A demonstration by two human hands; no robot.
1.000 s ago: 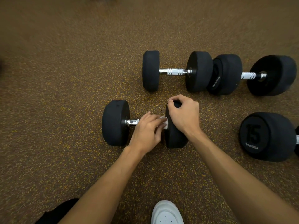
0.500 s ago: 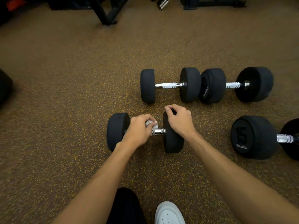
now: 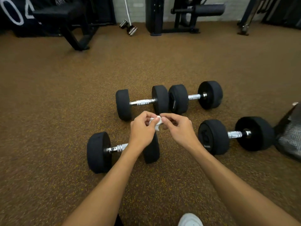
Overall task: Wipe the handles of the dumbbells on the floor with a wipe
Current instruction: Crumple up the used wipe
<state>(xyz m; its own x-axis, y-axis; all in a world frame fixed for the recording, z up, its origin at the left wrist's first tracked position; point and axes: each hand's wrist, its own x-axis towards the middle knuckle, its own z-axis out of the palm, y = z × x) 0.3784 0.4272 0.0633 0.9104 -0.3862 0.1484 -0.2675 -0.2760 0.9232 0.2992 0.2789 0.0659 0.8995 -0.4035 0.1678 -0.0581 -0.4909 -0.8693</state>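
Note:
Several black dumbbells with chrome handles lie on the brown speckled floor. The nearest dumbbell [image 3: 101, 151] lies at lower centre, its right head partly hidden behind my left wrist. Above it, both hands are lifted off the floor and meet around a small crumpled white wipe [image 3: 156, 122]. My left hand [image 3: 141, 130] holds the wipe in curled fingers. My right hand [image 3: 179, 128] pinches its upper edge. Behind them lie a far left dumbbell [image 3: 141, 101] and a far right dumbbell [image 3: 195, 97]. Another dumbbell [image 3: 234, 135] lies at the right.
A black mesh bin [image 3: 289, 137] lies on its side at the right edge. Black gym machines [image 3: 171, 15] and a bench frame [image 3: 71, 26] stand at the back, with small chrome dumbbells [image 3: 128, 28] between them. My white shoe [image 3: 189, 219] shows at the bottom.
Both hands have left the nearest dumbbell and risen above it; the right hand let go of the dumbbell head and now pinches the wipe. The view has tilted up, showing the machines.

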